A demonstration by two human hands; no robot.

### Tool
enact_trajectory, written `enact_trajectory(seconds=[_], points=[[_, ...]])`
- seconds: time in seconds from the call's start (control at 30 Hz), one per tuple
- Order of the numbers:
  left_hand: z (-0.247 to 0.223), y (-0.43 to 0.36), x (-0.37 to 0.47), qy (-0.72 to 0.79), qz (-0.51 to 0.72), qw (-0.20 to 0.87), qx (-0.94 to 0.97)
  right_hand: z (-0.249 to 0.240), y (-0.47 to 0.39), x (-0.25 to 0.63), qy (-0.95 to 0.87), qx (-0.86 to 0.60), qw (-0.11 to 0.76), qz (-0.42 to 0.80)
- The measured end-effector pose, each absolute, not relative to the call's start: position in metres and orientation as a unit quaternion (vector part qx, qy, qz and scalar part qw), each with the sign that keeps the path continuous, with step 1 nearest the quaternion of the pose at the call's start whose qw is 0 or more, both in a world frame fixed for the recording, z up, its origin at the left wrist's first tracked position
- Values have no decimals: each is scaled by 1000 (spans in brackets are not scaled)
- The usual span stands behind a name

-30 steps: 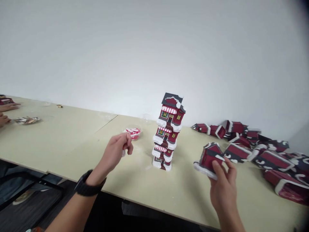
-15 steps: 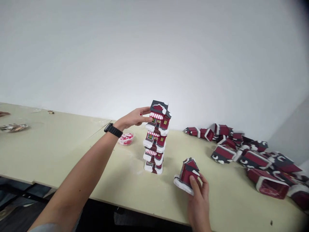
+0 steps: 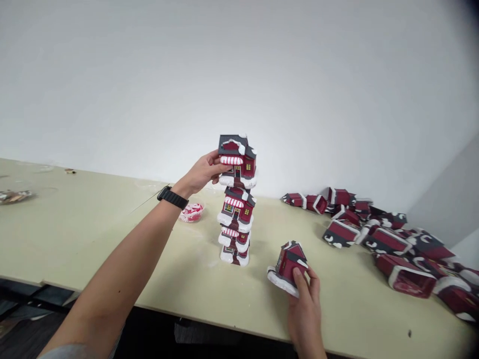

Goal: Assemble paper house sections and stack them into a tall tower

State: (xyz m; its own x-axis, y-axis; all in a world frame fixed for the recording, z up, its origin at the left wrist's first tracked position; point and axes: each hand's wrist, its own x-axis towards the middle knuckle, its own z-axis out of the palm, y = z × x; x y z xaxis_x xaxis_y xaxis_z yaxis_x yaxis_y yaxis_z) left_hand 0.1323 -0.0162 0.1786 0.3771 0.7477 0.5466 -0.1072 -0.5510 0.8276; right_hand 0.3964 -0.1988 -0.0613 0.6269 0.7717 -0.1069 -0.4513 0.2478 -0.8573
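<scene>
My left hand (image 3: 204,172) is closed round the left side of a small dark-red model house (image 3: 249,172) with a grey roof, snowy trim and a red-and-white striped awning. This house is at the top of a stack of similar model houses (image 3: 235,224) standing on the table, its base just over the roof of the one below. Lower and to the right, my right hand (image 3: 305,304) grips another red model house (image 3: 288,267) by its side, tilted a little above the table. Its white base points down and left.
A heap of similar model houses (image 3: 389,239) lies on the table's right side, several showing hollow undersides. Behind my left forearm sits a clear bowl (image 3: 192,213) with red and white contents. The pale table (image 3: 93,224) meets a white wall (image 3: 239,75) behind.
My left hand has raised the top house up and slightly left, so more of the roof beneath shows. My right hand still holds its house in nearly the same place.
</scene>
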Motion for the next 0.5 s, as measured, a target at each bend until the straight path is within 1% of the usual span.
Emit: enact_trajectory(seconds=[0.1, 0.17, 0.23, 0.27, 0.3, 0.37, 0.43, 0.5], points=[[187, -13, 113, 235, 606, 397, 648, -56, -201, 395, -154, -449, 780, 407], [188, -14, 83, 266, 679, 359, 583, -56, -202, 395, -148, -440, 784, 413], [180, -19, 41, 340, 726, 302, 515, -57, -203, 396, -141, -438, 783, 419], [172, -24, 16, 401, 733, 265, 482, -59, -203, 397, -139, -439, 782, 420], [160, -30, -11, 475, 726, 218, 447, -61, -203, 398, -140, -441, 780, 420], [130, -46, -67, 614, 673, 123, 393, -65, -201, 401, -152, -445, 779, 415], [97, -66, -121, 738, 565, 43, 367, -68, -200, 403, -171, -452, 778, 403], [67, -85, -168, 820, 464, -21, 333, -72, -199, 405, -181, -461, 775, 392]])
